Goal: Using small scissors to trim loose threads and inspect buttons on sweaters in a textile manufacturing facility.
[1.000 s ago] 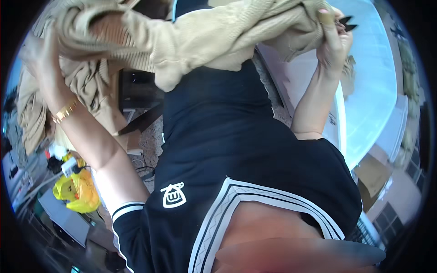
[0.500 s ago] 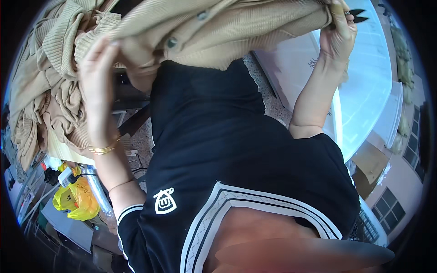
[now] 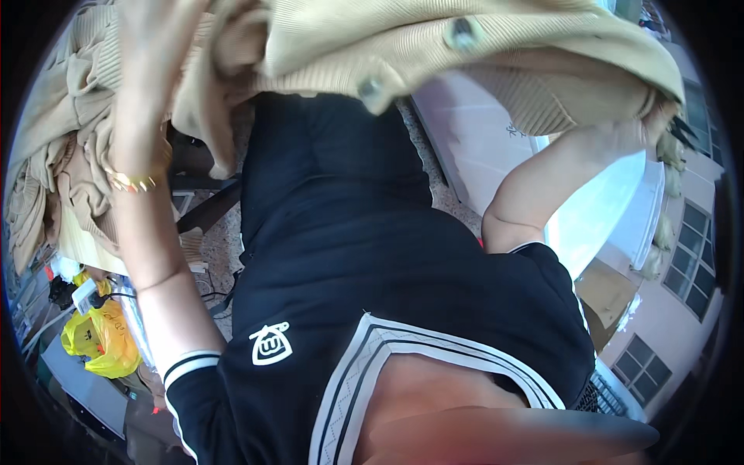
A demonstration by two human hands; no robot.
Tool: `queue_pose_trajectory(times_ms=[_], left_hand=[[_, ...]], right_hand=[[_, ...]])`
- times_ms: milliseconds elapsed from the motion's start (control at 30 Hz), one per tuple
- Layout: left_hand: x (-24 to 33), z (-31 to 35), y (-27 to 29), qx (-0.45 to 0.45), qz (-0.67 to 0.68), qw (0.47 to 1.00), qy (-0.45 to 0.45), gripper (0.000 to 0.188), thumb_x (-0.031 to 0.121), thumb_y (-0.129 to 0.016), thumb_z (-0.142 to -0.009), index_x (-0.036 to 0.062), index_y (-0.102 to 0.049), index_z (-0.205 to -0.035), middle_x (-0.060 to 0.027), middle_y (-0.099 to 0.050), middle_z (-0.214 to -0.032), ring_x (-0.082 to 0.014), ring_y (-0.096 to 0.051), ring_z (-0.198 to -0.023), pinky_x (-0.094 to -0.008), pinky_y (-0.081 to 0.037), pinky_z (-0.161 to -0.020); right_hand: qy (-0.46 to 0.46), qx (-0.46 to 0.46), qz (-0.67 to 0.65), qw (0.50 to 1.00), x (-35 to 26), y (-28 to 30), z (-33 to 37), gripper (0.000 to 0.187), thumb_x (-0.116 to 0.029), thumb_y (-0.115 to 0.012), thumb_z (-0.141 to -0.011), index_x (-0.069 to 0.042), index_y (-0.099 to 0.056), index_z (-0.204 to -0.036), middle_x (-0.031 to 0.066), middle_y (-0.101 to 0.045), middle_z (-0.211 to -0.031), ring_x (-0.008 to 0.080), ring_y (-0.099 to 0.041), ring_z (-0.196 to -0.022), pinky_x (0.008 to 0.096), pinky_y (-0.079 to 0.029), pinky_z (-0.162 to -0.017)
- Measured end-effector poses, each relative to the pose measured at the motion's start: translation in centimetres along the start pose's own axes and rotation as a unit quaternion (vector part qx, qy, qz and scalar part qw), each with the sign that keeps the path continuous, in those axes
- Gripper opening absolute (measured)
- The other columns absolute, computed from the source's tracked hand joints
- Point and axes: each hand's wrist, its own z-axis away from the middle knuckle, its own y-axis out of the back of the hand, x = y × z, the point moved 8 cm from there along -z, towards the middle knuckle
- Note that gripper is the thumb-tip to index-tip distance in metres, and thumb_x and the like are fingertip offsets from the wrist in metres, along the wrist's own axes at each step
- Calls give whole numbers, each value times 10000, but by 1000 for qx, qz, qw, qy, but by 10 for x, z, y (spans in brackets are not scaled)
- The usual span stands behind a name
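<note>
A beige ribbed-knit cardigan with dark-centred buttons stretches across the top of the head view, raised above my lap. At its right end my right hand is closed on the knit edge. Dark pointed blades, like those of thread snips, stick out beyond these fingers; their handle is hidden. My left hand, with gold bangles at the wrist, is at the cardigan's left side. Motion smears it and its fingertips run toward the upper edge, so its grip does not show.
More beige knitwear is heaped at the left on a pale board. Below it hang a yellow plastic bag and a white plug with a dark cord. A white surface and a brown carton stand at the right.
The cardigan has swung to the right, its right end carried outward and lower by my right hand. My left hand has moved up and slightly left.
</note>
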Motion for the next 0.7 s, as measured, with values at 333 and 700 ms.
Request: queue_pose_trajectory(times_ms=[333, 700], left_hand=[[2, 176, -155, -390, 589, 610, 360, 530, 411, -426, -1077, -55, -521, -1311, -199, -654, -1255, -166, -704, -838, -233, -564, -670], [-28, 179, -143, -259, 766, 428, 403, 322, 177, -587, -1009, -55, -604, -1231, -190, -687, -1151, -295, -702, -1014, -319, -597, -775]], right_hand=[[-138, -4, -135, 981, 28, 33, -30, 283, -287, -704, -912, -24, -703, -1014, 145, -719, -1087, 298, -697, -1031, 479, -597, -923], [-133, -74, -20, 988, 52, -12, 9, 304, -173, -663, -974, -3, -658, -1225, 140, -692, -1199, 283, -643, -1146, 419, -529, -988]])
